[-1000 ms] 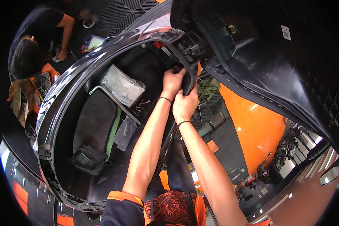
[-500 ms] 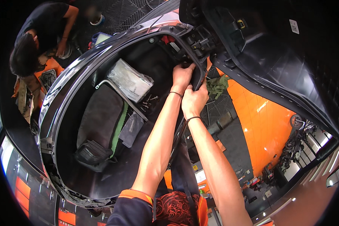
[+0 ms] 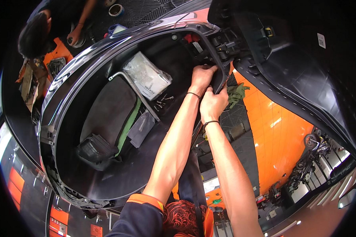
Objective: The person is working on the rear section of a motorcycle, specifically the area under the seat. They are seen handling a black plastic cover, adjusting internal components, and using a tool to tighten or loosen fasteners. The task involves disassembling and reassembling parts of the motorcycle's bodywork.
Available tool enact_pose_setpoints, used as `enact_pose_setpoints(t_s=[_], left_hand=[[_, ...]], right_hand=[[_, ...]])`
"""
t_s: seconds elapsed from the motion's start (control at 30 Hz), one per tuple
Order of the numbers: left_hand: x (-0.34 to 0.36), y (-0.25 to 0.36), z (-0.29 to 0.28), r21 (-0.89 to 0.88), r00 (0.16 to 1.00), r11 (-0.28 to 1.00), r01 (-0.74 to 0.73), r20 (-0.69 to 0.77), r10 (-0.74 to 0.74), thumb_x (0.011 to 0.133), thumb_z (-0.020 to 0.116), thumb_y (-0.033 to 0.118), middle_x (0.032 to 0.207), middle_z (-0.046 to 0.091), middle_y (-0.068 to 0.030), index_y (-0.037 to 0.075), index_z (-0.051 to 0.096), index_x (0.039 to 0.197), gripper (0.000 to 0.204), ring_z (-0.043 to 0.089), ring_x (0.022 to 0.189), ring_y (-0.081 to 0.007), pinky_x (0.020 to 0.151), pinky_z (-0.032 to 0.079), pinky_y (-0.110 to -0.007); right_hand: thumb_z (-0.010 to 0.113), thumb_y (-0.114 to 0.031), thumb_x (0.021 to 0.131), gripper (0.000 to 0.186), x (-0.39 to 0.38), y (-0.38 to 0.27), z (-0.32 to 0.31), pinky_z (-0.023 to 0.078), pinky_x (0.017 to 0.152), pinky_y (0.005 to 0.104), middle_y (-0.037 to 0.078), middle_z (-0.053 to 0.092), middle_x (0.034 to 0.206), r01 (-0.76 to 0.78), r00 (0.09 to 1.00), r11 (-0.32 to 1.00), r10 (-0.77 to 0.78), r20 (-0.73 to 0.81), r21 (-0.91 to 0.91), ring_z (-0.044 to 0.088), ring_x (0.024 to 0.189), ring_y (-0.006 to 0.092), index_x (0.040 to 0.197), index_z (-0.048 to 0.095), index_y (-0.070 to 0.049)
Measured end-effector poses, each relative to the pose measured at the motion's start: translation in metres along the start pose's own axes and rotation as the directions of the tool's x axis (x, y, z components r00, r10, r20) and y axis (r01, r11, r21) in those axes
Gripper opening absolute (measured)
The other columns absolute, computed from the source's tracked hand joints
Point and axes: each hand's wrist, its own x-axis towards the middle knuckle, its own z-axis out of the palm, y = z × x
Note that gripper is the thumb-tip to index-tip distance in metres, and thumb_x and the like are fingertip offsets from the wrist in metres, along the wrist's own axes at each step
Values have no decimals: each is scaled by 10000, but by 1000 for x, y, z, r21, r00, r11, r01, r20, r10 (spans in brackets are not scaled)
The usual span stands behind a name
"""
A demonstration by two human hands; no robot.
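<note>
A scooter's black underseat compartment (image 3: pixel 118 179) lies open below me. My left hand (image 3: pixel 203 77) is inside its wall near the hinge end, fingers bent and mostly hidden. Just across the rim (image 3: pixel 222 73), my right hand (image 3: pixel 214 103) is closed against the outer side, its fingertips out of sight. The two hands nearly touch, and whatever they grip is hidden. Inside the compartment lie a plastic-wrapped booklet (image 3: pixel 148 75), a bent metal bar (image 3: pixel 140 96), several small screws (image 3: pixel 162 103), a dark pad with a green edge (image 3: pixel 108 108) and a grey pouch (image 3: pixel 141 129).
The raised seat (image 3: pixel 304 75) fills the upper right, joined at a spring hinge (image 3: pixel 223 47). A green cloth (image 3: pixel 237 94) rests beside the rim. At the upper left a co-worker's hand (image 3: pixel 75 36) is over a round part. An orange surface (image 3: pixel 273 130) stretches at right.
The whole view has shifted, so the scooter sits slightly further right and higher. Both hands stay at the same stretch of rim, with little visible change in their grip.
</note>
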Motion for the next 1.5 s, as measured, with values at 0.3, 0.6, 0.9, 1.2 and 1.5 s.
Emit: enact_pose_setpoints(t_s=[0.3,0.6,0.9,1.2,1.5], left_hand=[[6,4,-10,-71,982,997,30,188,-16,816,686,113,828,711,-142,-68,719,914,209,677,709,-202,672,540,-329],[8,5,-7,158,998,987,-13,58,4,778,747,132,836,725,-172,-86,711,886,245,703,728,-231,682,555,-347],[6,11,-13,0,993,1000,19,117,-19,774,707,100,882,726,-150,-55,730,928,220,687,785,-215,720,536,-341],[11,4,-15,59,974,998,-4,225,-9,813,717,193,936,722,-142,-35,725,1002,296,670,852,-203,790,514,-345],[13,4,-6,51,993,996,-70,98,64,753,740,70,863,730,-138,-59,728,882,183,696,753,-208,713,545,-326]], right_hand=[[558,-53,868,569,2,4,0,440,1018,411,259,585,1297,-12,1000,1000,13,17,-23,581,1193,379,1418,426,17],[583,-65,879,573,2,2,1,430,1021,399,256,579,1313,-16,999,1000,16,38,-2,574,1206,374,1420,422,34],[591,-72,886,535,-3,-8,0,445,1001,399,249,597,1288,-51,997,999,51,60,1,599,1170,358,1394,460,34],[592,-65,887,508,0,-1,0,451,976,393,229,622,1259,-45,998,999,45,48,1,617,1134,348,1373,484,34],[576,-53,871,500,4,9,4,435,1000,402,238,617,1263,5,1000,1000,-5,28,-5,598,1162,368,1355,497,44]])
